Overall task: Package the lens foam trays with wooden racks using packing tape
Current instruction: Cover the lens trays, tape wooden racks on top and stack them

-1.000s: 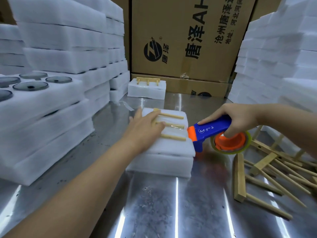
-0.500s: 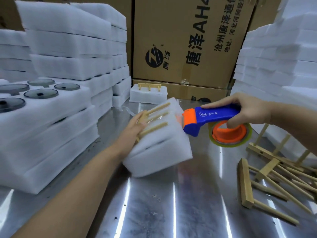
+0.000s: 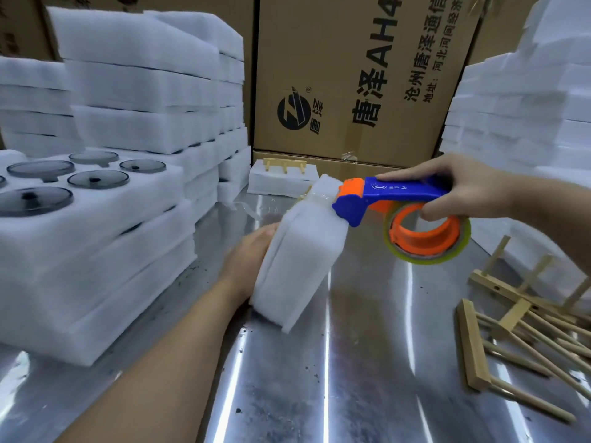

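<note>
Foam pack (image 3: 297, 260) is tipped on 1 edge on bench (image 3: 361, 378). Left hand (image 3: 251, 257) props it, fingers hidden, pose cannot be told. Right hand (image 3: 467, 187) has fingers wrapped round tape dispenser (image 3: 396, 195), which sits at the pack's top corner. Risk: pack slides on slick metal and tape skews.

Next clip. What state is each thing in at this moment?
Foam bundle: tipped up on edge on the table, tape across its top.
Tape dispenser: held, nose against the bundle's top edge.
Right hand: grips the dispenser.
Left hand: props the bundle from behind, fingers hidden.
Loose racks: lying heaped on the table.
Lens tray: uncovered, lenses seated.
Far bundle: flat, rack on top.
</note>
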